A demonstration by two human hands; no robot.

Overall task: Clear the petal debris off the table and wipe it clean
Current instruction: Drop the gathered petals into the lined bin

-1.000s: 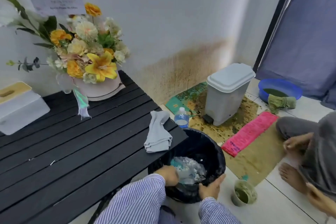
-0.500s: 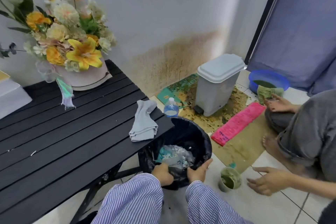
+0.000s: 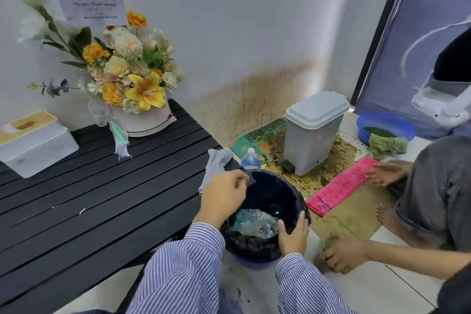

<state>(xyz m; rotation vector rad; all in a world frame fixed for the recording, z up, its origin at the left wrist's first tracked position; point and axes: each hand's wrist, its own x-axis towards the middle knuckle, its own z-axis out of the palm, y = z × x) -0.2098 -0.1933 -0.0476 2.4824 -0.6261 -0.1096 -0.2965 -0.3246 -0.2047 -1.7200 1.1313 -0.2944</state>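
Fingers point(image 3: 238, 182) of your left hand point(image 3: 223, 196) pinch something tiny over the bin point(image 3: 293, 194), right hand point(image 3: 291, 234) gripping its rim; the limp grey cloth point(image 3: 216, 163) bunches anywhere.

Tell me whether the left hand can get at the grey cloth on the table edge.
Probably yes: the left hand hovers right beside the grey cloth, with nothing between them; the right hand holds the bin's rim.

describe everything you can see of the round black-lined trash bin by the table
The round trash bin lined with a black plastic bag stands upright on the tiled floor, close beside the corner of the black slatted table. A blue base shows under the bag at the bottom. Inside lies crumpled pale and teal waste. The right hand grips its near rim, fingers inside; the left hand is raised over its left edge, fingers pinched together.
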